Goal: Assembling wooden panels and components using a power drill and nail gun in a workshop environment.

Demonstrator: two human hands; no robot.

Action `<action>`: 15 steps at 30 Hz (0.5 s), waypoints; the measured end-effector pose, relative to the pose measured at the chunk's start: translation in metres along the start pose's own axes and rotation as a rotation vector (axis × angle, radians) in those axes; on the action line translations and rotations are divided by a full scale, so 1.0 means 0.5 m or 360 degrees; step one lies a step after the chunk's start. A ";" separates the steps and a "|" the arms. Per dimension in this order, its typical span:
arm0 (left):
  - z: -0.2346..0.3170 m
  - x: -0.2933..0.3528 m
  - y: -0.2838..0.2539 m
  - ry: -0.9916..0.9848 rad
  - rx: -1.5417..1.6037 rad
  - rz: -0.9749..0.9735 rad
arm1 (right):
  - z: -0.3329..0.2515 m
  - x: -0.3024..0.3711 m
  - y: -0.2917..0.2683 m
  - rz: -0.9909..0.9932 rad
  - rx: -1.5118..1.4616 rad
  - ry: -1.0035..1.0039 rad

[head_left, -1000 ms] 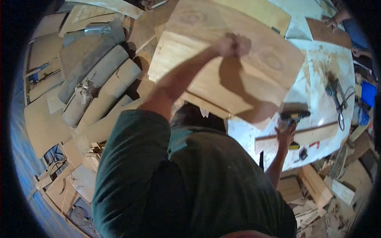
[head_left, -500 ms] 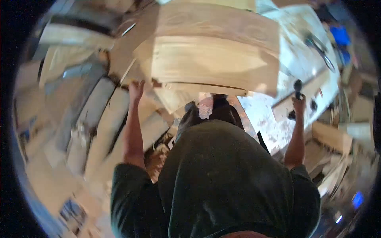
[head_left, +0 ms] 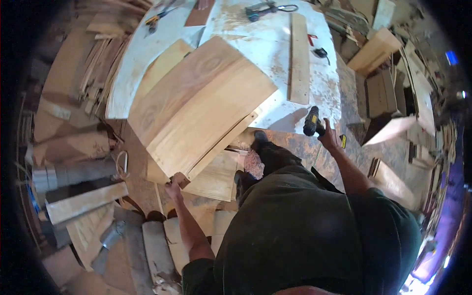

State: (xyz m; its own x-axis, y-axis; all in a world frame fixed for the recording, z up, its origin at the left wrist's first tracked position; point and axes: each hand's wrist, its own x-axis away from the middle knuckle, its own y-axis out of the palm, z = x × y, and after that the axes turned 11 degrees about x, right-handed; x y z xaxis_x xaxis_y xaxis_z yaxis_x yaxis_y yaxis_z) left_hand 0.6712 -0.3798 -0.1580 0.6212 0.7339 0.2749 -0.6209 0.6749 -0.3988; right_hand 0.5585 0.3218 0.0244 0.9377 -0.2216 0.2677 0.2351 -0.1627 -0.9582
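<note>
A large wooden panel piece [head_left: 206, 108], with two-toned grain and a narrow slot along its near edge, lies tilted across the white-topped table. At its near left corner is a small brown wood block [head_left: 182, 180]. My left hand [head_left: 174, 187] is closed on that block, its fingertips partly hidden. My right hand [head_left: 330, 137] grips a black cordless drill [head_left: 312, 121] by its handle, off the table's near right corner and apart from the panel.
On the white table [head_left: 236, 29] lie a long board [head_left: 298, 59], a corded power tool [head_left: 268, 10], a black tape measure [head_left: 321, 52] and a yellow-black drill [head_left: 156, 19]. Another wooden sheet [head_left: 209, 177] sits low by my feet. Stacked boards and an open box [head_left: 381, 93] stand around.
My view has turned, so the panel and table now appear slanted. My left hand has come onto the block at the panel's corner. The drill stays in my right hand.
</note>
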 end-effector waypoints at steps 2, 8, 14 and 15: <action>0.033 0.018 -0.009 0.0145 -0.0215 -0.0012 | 0.026 -0.027 0.010 0.0045 -0.0066 0.0116; 0.383 0.263 0.176 0.0855 -0.0850 0.0157 | 0.141 -0.212 0.040 0.0263 0.0020 0.0320; 0.428 0.367 0.414 0.0816 -0.0689 -0.0995 | 0.193 -0.353 0.083 0.0165 -0.0095 0.0152; 0.411 0.370 0.442 0.1246 -0.0663 -0.1197 | 0.190 -0.362 0.092 0.0176 -0.0113 0.0136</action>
State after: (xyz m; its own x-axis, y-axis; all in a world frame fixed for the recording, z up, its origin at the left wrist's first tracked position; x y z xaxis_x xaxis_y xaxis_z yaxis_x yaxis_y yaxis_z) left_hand 0.5506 -0.0791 -0.0153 0.9822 -0.1876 0.0069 0.1451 0.7358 -0.6615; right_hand 0.4241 0.4458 -0.0777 0.9309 -0.3228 0.1712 0.1100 -0.1993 -0.9737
